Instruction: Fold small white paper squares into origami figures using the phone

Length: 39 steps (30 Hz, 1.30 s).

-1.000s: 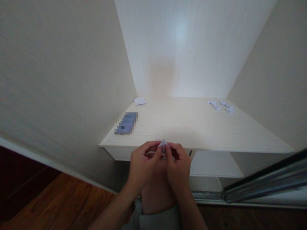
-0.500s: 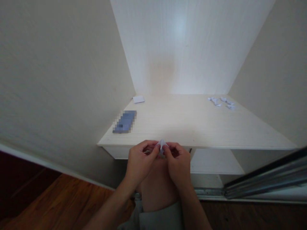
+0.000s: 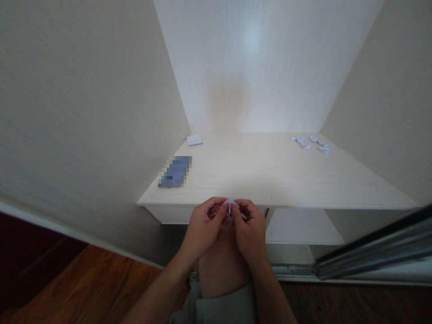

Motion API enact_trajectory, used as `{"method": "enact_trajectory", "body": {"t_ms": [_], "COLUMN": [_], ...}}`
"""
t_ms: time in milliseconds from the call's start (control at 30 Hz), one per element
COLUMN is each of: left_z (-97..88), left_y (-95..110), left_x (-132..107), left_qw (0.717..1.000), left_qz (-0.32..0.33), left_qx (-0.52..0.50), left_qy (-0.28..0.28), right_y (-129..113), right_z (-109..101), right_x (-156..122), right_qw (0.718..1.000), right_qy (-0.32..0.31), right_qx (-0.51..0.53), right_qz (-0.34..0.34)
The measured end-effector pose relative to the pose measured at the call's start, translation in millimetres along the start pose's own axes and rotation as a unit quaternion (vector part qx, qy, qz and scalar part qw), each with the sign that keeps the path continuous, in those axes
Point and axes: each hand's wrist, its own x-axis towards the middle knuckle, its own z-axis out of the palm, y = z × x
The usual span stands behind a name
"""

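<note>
A small white folded paper piece (image 3: pixel 230 204) is pinched between both hands just in front of the pale wooden shelf (image 3: pixel 270 180), at its front edge. My left hand (image 3: pixel 204 229) has its fingers curled, thumb and forefinger closed on the paper's left side. My right hand (image 3: pixel 249 229) mirrors it and pinches the right side. Both hands hover above my knee, fingertips touching over the paper.
A dark blurred phone-like slab (image 3: pixel 175 172) lies at the shelf's left. A small white paper stack (image 3: pixel 195 140) sits at the back left corner. Several small folded white pieces (image 3: pixel 311 143) lie at the back right. A sliding door rail (image 3: pixel 371 254) runs lower right; wood floor below.
The hands stayed together on the paper with small finger shifts; the paper's tip stands upright again after tilting. The view dipped slightly between the first frame and now.
</note>
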Motion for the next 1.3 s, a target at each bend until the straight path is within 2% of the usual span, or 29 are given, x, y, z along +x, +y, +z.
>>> {"method": "enact_trajectory", "body": {"t_ms": [167, 333, 567, 733, 933, 1300], "left_z": [-0.2, -2.9, -8.0, -8.2, -8.2, -19.4], "left_y": [4, 0, -6, -1, 0, 13], "left_x": [-2, 0, -1, -6, -9, -15], "left_qw": [0.999, 1.000, 1.000, 0.997, 0.985, 0.998], "left_qz": [0.022, 0.015, -0.006, 0.017, 0.074, -0.033], "left_qx": [0.028, 0.012, 0.022, 0.068, 0.147, 0.024], "left_qy": [0.019, 0.014, 0.013, 0.024, 0.047, -0.039], "right_y": [1, 5, 12, 14, 8, 7], "right_z": [-2, -3, -6, -6, -7, -17], "right_x": [0, 1, 5, 7, 6, 8], "right_qw": [1.000, 0.999, 0.994, 0.984, 0.982, 0.956], "right_qy": [-0.016, -0.031, -0.084, -0.099, -0.109, -0.210], "right_qx": [0.001, -0.006, 0.058, 0.115, 0.114, 0.156], "right_qz": [-0.005, -0.003, 0.048, 0.090, 0.104, 0.132]}}
